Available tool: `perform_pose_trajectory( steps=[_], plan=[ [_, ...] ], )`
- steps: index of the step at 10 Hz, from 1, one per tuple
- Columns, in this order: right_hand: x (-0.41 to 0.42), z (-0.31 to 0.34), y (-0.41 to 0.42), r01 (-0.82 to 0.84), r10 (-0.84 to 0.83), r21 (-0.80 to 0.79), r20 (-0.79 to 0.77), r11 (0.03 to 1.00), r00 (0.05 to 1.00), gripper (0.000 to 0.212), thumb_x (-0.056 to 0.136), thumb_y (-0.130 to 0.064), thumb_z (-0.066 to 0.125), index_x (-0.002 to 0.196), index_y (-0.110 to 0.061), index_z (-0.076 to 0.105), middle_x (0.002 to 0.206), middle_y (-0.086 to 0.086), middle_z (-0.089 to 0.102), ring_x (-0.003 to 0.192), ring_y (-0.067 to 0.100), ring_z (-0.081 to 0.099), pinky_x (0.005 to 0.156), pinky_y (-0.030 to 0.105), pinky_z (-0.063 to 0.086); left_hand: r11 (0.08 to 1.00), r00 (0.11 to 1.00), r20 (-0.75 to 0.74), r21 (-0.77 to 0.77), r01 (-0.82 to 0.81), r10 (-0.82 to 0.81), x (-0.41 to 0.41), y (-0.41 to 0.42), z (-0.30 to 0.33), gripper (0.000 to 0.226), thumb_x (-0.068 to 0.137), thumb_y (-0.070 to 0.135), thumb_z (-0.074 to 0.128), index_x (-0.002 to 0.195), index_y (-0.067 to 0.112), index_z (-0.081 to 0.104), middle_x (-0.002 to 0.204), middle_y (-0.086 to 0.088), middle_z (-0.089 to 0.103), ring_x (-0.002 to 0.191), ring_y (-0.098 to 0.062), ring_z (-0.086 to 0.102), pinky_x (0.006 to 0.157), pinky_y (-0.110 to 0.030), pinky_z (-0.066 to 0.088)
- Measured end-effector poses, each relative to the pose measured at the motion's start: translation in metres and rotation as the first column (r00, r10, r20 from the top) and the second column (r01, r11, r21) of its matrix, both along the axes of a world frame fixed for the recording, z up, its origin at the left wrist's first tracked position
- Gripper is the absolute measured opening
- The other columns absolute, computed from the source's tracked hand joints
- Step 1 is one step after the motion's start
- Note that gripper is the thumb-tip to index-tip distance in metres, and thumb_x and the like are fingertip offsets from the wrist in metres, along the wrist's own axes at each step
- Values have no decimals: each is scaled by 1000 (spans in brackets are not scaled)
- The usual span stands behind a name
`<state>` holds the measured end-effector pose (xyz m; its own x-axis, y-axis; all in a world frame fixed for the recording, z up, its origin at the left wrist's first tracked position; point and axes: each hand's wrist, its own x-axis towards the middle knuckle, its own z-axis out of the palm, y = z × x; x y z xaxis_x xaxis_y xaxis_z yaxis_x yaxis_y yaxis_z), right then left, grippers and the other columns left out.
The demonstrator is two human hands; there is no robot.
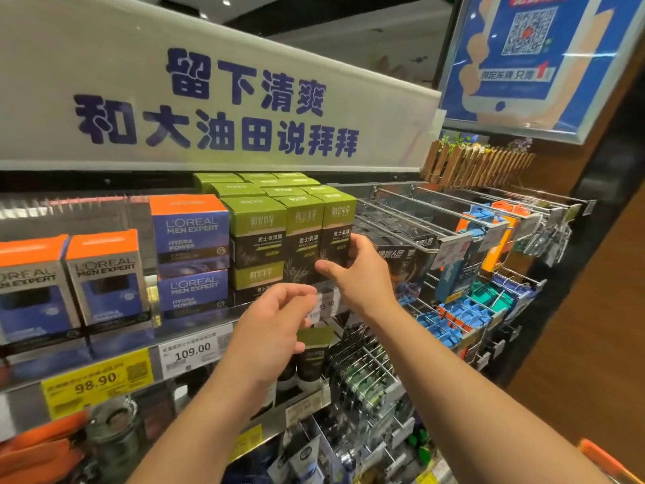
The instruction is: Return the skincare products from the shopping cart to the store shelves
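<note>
Here I see my right hand (359, 270) at the top shelf (195, 330), and its grip is grasping the rightmost green box (336, 225) in the front row. The thumb lies on the front face near the lower part of the box and the fingers go around its right side. The box stands upright on the shelf, touching the next green box (303, 235) on its left, and more green boxes stand in rows behind them. My left hand (275, 323) is lower, in front of the shelf edge and just beside the right wrist. Its fingers are loosely curled and hold nothing, so I call this grip released. It covers a part of the price tag (326, 305) that hangs on the shelf edge under the green boxes.

To the left of the green boxes, blue and orange boxes (192, 253) are stacked two high, and further left two more boxes (104, 277) of the same brand stand side by side. A white tag (192, 352) and a yellow tag (97, 382) sit on the shelf edge below them. Above the shelf there is a white banner (216, 99) with dark blue characters. To the right, wire hooks (419, 218) carry hanging packs in blue, orange and green. On the lower shelf I see dark tubes (310, 361) with green tops, partly hidden by my left hand. At the bottom right corner an orange bar (607, 462) shows; whether it is the cart I cannot tell.
</note>
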<state>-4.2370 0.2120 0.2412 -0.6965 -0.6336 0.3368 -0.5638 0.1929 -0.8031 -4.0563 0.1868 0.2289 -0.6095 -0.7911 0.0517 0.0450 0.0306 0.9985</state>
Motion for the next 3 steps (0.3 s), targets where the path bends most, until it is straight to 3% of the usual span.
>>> perform_pose_trajectory(
  steps=[2, 3],
  plan=[
    [8, 0, 7, -7, 7, -1, 20, 1000, 1000, 70, 83, -33, 86, 143, -24, 51, 127, -12, 67, 116, 5, 62, 105, 32, 50, 998, 998, -6, 21, 56, -56, -3, 0, -4, 14, 98, 37, 61, 99, 39, 74, 100, 20, 74, 100, -11, 69, 80, -38, 59],
    [16, -14, 17, 63, -64, -45, -17, 997, 998, 69, 90, -43, 76, 149, -24, 45, 134, -10, 59, 124, 6, 55, 107, 30, 48, 993, 994, -28, 30, 110, -109, -7, 0, -5, 15, 97, 38, 60, 96, 41, 75, 101, 16, 75, 99, -12, 71, 84, -42, 61]
  ],
)
